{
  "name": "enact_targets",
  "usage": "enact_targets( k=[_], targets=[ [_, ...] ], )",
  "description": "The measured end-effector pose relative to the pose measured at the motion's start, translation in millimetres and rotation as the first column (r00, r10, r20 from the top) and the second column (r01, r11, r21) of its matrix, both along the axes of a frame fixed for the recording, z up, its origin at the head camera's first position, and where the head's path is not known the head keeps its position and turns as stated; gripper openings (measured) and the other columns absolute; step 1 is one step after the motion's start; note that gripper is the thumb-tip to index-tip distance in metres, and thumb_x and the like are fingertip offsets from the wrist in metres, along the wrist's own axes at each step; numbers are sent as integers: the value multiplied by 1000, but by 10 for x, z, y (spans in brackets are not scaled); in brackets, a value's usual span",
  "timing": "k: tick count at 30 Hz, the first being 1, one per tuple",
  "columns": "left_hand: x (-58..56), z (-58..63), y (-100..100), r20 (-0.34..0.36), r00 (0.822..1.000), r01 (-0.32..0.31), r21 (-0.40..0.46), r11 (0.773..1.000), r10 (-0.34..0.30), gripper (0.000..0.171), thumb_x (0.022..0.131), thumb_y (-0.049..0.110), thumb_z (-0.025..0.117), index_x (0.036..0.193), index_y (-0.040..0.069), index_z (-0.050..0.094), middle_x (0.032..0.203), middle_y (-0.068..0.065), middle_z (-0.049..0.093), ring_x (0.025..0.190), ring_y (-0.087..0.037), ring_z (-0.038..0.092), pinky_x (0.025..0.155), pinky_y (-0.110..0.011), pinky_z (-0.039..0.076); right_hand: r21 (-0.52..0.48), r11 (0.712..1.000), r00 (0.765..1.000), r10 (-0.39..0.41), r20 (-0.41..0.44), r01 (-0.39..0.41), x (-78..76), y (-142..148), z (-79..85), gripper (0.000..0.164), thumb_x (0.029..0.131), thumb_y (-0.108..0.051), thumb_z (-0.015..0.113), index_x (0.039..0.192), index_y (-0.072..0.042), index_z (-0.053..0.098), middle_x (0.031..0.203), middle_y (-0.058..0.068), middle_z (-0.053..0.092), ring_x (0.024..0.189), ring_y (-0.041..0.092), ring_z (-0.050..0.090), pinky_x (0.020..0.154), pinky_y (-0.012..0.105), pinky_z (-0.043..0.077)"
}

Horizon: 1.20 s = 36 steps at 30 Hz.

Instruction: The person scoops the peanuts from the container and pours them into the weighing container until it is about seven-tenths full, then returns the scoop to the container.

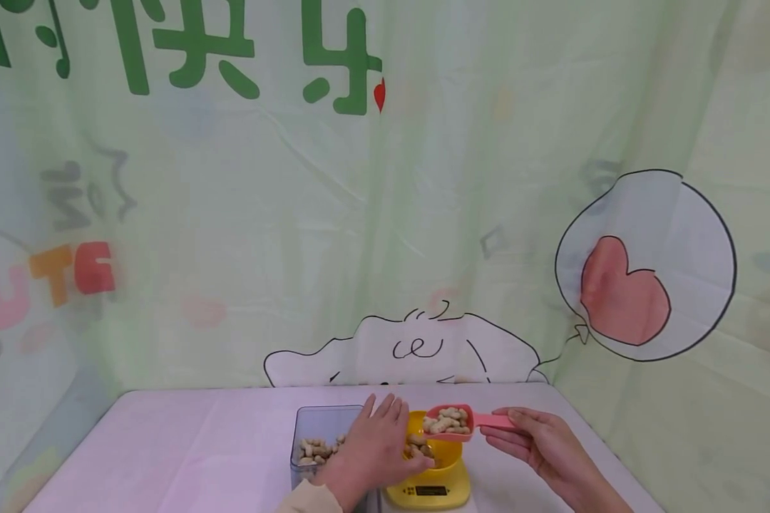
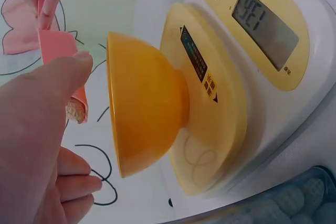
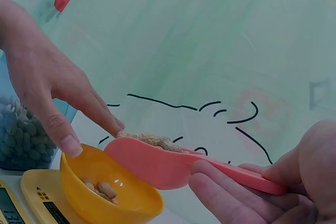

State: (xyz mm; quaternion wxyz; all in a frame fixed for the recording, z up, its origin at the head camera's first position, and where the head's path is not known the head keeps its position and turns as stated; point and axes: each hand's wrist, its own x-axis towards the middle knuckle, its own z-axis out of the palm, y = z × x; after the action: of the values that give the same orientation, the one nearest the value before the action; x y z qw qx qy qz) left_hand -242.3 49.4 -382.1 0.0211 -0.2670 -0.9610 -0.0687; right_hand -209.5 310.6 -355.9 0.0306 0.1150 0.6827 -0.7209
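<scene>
My right hand point(image 1: 545, 445) grips the handle of a pink scoop point(image 3: 152, 163) heaped with peanuts point(image 1: 449, 420). The scoop is over the rim of a yellow bowl point(image 2: 142, 103), where a few peanuts point(image 3: 102, 190) lie at the bottom. The bowl stands on a kitchen scale point(image 2: 210, 93) whose display point(image 2: 265, 29) shows digits. My left hand point(image 1: 375, 449) spreads its fingers over the bowl's left side, thumb close to the rim. In the right wrist view, its fingertips point(image 3: 118, 127) are right at the scoop's front edge.
Left of the scale, a clear bluish bin point(image 1: 330, 413) holds many more peanuts point(image 1: 314, 450). All stand on a pale cloth-covered table point(image 1: 186, 449). Behind its far edge hangs a printed green curtain point(image 1: 423, 214).
</scene>
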Motion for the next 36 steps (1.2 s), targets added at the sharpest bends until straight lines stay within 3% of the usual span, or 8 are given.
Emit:
enact_targets(
  k=[15,36],
  targets=[
    [-12,-34,44,-97,995,-42,-193,980,24,89,86,82,39,135,11,61,136,-4,63,133,-18,52,122,-48,27,182,983,999,-32,-20,35,12,-80,12,37,108,-13,39,132,14,48,102,17,74,89,29,75,81,39,61],
    [-32,-58,61,-91,995,-50,-233,971,30,90,84,84,38,134,13,62,136,0,62,134,-17,51,122,-47,27,413,910,993,14,-117,36,74,-173,135,32,106,-9,41,124,13,56,105,21,73,87,26,75,77,36,62]
  ],
)
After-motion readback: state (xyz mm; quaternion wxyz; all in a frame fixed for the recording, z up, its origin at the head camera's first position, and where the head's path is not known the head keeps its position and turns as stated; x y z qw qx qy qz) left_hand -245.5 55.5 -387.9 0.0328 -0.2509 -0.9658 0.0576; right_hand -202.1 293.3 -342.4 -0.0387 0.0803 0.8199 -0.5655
